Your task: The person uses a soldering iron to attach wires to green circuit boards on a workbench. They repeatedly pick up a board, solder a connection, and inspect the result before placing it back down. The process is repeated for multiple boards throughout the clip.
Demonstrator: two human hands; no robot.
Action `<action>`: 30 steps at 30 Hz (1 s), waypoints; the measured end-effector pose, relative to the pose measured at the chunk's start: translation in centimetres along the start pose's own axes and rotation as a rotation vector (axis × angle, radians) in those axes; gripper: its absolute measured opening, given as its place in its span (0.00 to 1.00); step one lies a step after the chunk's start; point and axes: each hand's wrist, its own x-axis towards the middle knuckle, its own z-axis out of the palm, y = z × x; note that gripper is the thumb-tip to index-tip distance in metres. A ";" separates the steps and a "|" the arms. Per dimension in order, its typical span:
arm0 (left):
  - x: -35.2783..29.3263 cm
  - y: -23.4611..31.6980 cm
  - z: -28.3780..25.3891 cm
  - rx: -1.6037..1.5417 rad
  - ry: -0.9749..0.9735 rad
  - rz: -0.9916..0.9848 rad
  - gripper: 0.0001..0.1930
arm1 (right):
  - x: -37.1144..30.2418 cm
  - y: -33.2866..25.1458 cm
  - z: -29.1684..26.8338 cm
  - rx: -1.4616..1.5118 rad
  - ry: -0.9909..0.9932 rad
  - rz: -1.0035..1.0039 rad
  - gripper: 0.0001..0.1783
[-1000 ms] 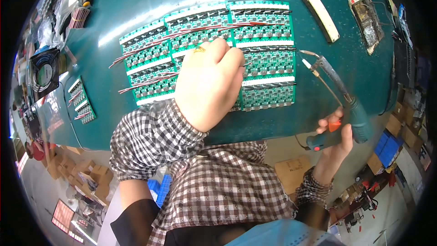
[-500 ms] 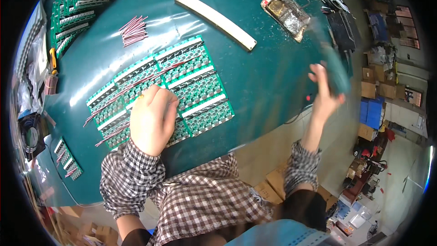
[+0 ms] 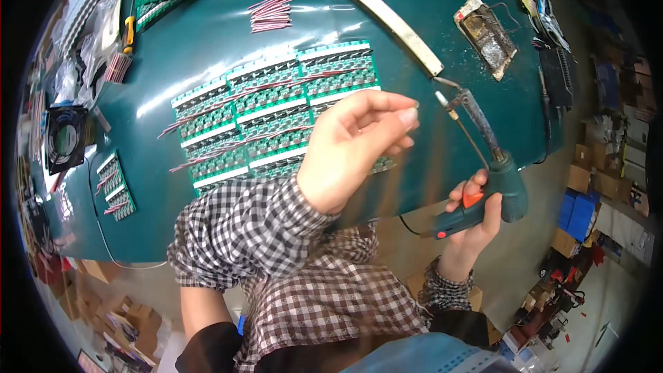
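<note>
My right hand (image 3: 468, 243) is wrapped around the handle of the soldering gun (image 3: 511, 190); its barrel slants away from me and leftward, so the tip (image 3: 445, 82) sits just beyond and to the right of my left fingertips. My left hand (image 3: 345, 148) has thumb and forefinger nearly together; I can't tell whether they meet or pinch something thin. The boards (image 3: 269, 107) lie on the worktop (image 3: 155, 221), long axis running left to right, partly under my left hand, the nearer one. Loose wires (image 3: 271, 15) lie beyond them.
</note>
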 end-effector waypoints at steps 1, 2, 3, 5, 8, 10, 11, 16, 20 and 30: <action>0.0 -0.3 0.0 -0.030 0.004 0.001 0.13 | -0.3 0.3 0.2 0.018 -0.017 0.013 0.23; 0.1 -0.5 -0.1 -0.064 0.005 0.003 0.12 | -0.5 0.5 0.3 0.033 -0.034 0.025 0.24; 0.2 -0.7 -0.1 -0.097 0.006 0.004 0.12 | -0.6 0.7 0.4 0.048 -0.050 0.036 0.24; 0.3 -0.9 -0.1 -0.157 0.022 0.001 0.10 | -0.8 0.9 0.8 0.051 -0.051 0.058 0.24; 0.3 -1.0 -0.4 -0.230 0.030 -0.011 0.09 | -1.0 1.2 0.9 0.057 -0.057 0.082 0.25; 0.4 -1.1 -0.4 -0.264 0.035 -0.022 0.08 | -1.0 1.3 0.9 0.064 -0.056 0.100 0.25; 0.4 -1.1 -0.4 -0.267 0.041 -0.026 0.08 | -1.1 1.4 0.9 0.067 -0.050 0.108 0.25; 0.6 -1.4 -0.4 -0.279 0.066 -0.037 0.07 | -1.2 1.6 0.8 0.060 -0.025 0.143 0.24; 0.9 -1.5 -0.4 -0.280 0.070 -0.044 0.07 | -1.2 1.5 1.1 0.034 0.007 0.169 0.24; 1.6 -1.8 -0.1 -0.285 0.115 -0.083 0.06 | -0.5 1.6 0.7 0.190 0.041 0.303 0.23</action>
